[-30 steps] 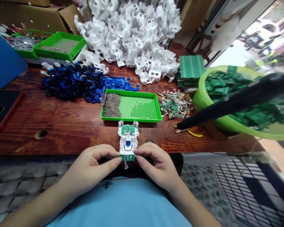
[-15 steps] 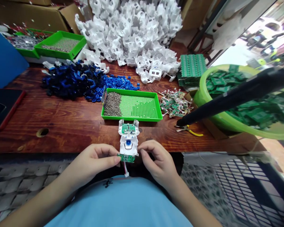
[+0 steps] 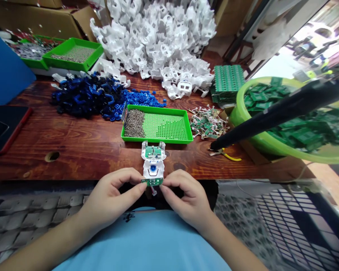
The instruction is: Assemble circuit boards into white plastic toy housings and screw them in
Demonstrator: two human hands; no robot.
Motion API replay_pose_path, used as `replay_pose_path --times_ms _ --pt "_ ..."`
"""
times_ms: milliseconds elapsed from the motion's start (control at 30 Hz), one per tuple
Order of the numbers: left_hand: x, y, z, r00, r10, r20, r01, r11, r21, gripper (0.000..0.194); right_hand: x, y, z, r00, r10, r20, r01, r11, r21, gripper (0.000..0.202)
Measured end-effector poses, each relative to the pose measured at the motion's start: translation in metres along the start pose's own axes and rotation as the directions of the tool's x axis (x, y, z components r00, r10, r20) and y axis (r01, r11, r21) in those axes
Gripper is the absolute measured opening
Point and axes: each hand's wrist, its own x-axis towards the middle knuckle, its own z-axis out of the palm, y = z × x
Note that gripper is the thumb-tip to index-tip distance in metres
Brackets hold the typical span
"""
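Note:
A small green circuit board [image 3: 152,182] is held by its two ends between my left hand [image 3: 117,194] and my right hand [image 3: 185,194], thumbs and fingertips pinched. A short cable with a white plug [image 3: 154,192] hangs below it. Just beyond the board lies a white plastic shell [image 3: 158,166] with a round blue part [image 3: 153,168] in it, at the table's front edge. Farther up, touching it, sits another white shell holding a green circuit board [image 3: 153,152].
A green tray [image 3: 169,141] with small metal parts stands ahead. Behind lie blue parts [image 3: 84,96] and white shells [image 3: 158,41]. On the right are wired boards [image 3: 207,122], pliers [image 3: 231,157], a black bar [image 3: 271,113] and a green tub [image 3: 240,109]. A phone [image 3: 7,128] lies left.
My right hand has moved left and taken the board's right end. The board has shifted slightly up and right and its cable hangs shorter in view.

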Motion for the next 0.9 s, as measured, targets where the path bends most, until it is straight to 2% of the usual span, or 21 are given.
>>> replay_pose_path --times_ms 133,267,467,533,567,667,733,767,833,900 --pt "-0.002 0.001 0.002 0.998 0.067 0.008 -0.067 0.998 0.022 0.010 0.000 -0.001 -0.001 1.000 0.002 -0.022 -0.003 0.999 -0.037 0.010" --pt "-0.001 0.001 0.005 0.993 0.115 -0.004 -0.115 0.993 0.038 0.008 -0.002 -0.001 -0.002 0.998 0.059 -0.025 -0.058 0.998 0.028 0.010" --pt "-0.003 -0.003 0.010 0.959 0.283 -0.024 -0.279 0.954 0.107 0.016 -0.006 0.000 -0.005 0.994 0.104 -0.018 -0.102 0.991 0.083 0.009" --pt "-0.004 -0.004 0.010 0.951 0.309 -0.019 -0.304 0.945 0.123 0.018 -0.008 0.003 -0.008 0.992 0.110 -0.061 -0.108 0.994 0.036 0.009" --pt "-0.004 -0.005 0.011 0.949 0.315 -0.021 -0.310 0.942 0.132 0.018 -0.009 0.006 -0.010 0.986 0.117 -0.119 -0.120 0.993 -0.020 0.010" --pt "-0.004 -0.005 0.011 0.941 0.335 -0.037 -0.324 0.930 0.172 0.019 -0.015 0.014 -0.018 0.948 0.172 -0.269 -0.230 0.953 -0.199 0.005" --pt "-0.003 -0.005 0.011 0.927 0.374 -0.028 -0.361 0.909 0.207 0.022 -0.018 0.018 -0.022 0.941 0.215 -0.263 -0.281 0.927 -0.248 0.003" --pt "-0.002 -0.005 0.011 0.919 0.393 -0.017 -0.380 0.898 0.222 0.024 -0.019 0.019 -0.022 0.947 0.213 -0.243 -0.273 0.928 -0.254 0.008" --pt "-0.001 -0.003 0.011 0.916 0.401 0.006 -0.392 0.890 0.232 0.024 -0.020 0.018 -0.022 0.970 0.144 -0.195 -0.191 0.948 -0.253 0.037" --pt "0.000 0.000 0.012 0.944 0.327 0.031 -0.327 0.924 0.200 0.017 -0.018 0.015 -0.020 0.997 0.013 -0.080 -0.034 0.964 -0.264 0.056"
